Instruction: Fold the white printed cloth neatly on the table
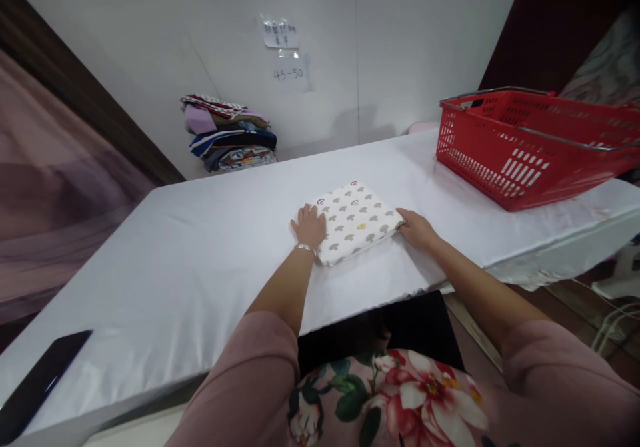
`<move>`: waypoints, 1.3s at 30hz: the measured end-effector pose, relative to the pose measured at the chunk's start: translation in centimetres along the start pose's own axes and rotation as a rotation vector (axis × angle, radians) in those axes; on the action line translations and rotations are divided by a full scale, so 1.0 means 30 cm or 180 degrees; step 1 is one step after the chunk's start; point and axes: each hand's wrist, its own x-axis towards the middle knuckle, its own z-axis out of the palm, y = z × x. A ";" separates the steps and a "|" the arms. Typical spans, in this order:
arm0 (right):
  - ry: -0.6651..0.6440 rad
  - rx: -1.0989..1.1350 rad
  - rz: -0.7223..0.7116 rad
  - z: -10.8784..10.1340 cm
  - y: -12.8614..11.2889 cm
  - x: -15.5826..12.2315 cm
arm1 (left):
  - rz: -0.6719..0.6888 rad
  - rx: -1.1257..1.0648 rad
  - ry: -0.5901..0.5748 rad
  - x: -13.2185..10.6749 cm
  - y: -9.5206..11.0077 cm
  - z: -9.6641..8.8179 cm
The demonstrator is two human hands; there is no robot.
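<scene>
A folded white cloth (356, 221) printed with small grey shapes lies in the middle of the white table (190, 260). My left hand (309, 225), with a bracelet on its wrist, rests on the cloth's left edge with the fingers stretched flat. My right hand (416, 227) touches the cloth's right corner, and its fingertips are tucked at or under the edge.
A red plastic basket (525, 147) with metal handles stands on the table at the right. A stack of folded clothes (227, 133) sits at the back by the wall. A dark phone (37, 383) lies at the near left corner.
</scene>
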 end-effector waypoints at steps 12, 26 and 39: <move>-0.0281 -0.0700 -0.1022 0.060 -0.240 0.035 | 0.0031 -0.0129 0.0021 -0.005 0.007 0.014; -0.0540 -0.1498 -0.0858 0.111 -0.164 0.029 | -0.0077 -0.1540 0.0404 -0.066 -0.039 -0.007; -0.0743 -0.1387 -0.0716 0.106 -0.216 0.106 | 0.0329 -0.1359 0.0593 -0.295 -0.044 0.043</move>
